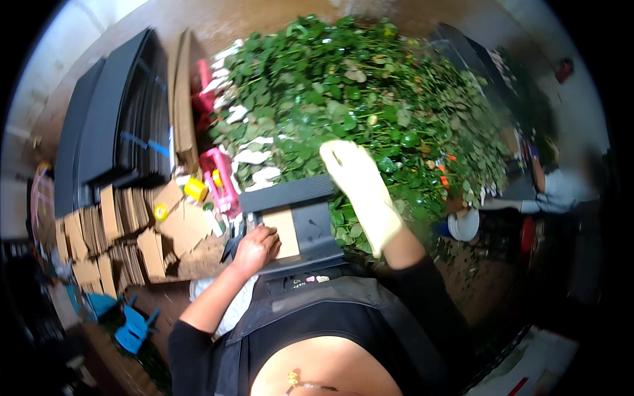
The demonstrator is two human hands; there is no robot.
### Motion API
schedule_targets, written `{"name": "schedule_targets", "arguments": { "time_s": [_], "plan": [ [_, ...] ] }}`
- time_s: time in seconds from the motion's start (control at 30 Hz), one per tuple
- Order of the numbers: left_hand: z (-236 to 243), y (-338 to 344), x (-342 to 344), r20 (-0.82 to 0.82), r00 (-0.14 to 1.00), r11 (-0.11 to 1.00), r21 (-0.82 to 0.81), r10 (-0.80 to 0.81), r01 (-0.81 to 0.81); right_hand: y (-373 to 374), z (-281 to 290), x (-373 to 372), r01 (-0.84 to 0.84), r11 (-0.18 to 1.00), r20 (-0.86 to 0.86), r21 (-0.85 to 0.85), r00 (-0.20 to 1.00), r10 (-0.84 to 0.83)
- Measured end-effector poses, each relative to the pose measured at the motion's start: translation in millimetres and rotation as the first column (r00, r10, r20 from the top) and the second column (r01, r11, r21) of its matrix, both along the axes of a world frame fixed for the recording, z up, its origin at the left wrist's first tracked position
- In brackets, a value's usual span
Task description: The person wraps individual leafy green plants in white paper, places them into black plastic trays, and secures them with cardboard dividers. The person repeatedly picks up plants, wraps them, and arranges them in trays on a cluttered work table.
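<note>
My bare left hand [257, 251] rests with curled fingers on the left part of a tan cardboard piece [285, 239]. That cardboard lies on a dark ribbed sheet [314, 224], folded up along its far side, right in front of my body. My right hand [350, 168] wears a long pale yellow glove and reaches out over a large heap of leafy green stems [330, 86]. A gap shows between its thumb and fingers, and I see nothing held in it. The leaves directly beneath the glove are hidden.
A pink holder [223, 181] and a yellow tape roll [195, 189] stand left of the sheet. Farther left are tall stacks of dark sheets [115, 109] and cardboard pieces [122, 211]. At right are a white bucket [463, 226] and another person [568, 188].
</note>
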State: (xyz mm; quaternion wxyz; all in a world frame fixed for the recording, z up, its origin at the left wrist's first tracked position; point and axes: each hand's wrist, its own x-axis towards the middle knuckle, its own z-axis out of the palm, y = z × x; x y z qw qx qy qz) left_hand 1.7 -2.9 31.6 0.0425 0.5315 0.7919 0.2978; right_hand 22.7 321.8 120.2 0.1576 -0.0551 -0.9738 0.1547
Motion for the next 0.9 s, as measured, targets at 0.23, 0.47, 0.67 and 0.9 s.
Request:
{"name": "schedule_targets", "arguments": {
  "time_s": [0.23, 0.47, 0.67, 0.9],
  "plan": [
    [4, 3, 0, 0.036, 0.999, 0.999, -0.047, 0.008, -0.007, 85, -75, -82, 0.15, 0.942, 0.458, 0.3, 0.844, -0.28],
    [5, 6, 1, 0.067, 0.998, 0.999, -0.042, -0.016, 0.019, 134, -77, -111, 0.039, 0.999, -0.084, 0.023, 0.996, -0.037],
    [2, 6, 1, 0.066, 0.998, 0.996, -0.084, -0.024, 0.029, 117, -1, -79, -0.015, 0.935, 0.128, 0.354, 0.991, -0.032],
    [1, 11, -2, 0.013, 0.999, 0.997, -0.072, -0.04, 0.041, 116, 7, -44, 0.124, 0.933, 0.261, 0.338, 0.94, -0.219]
  ]
}}
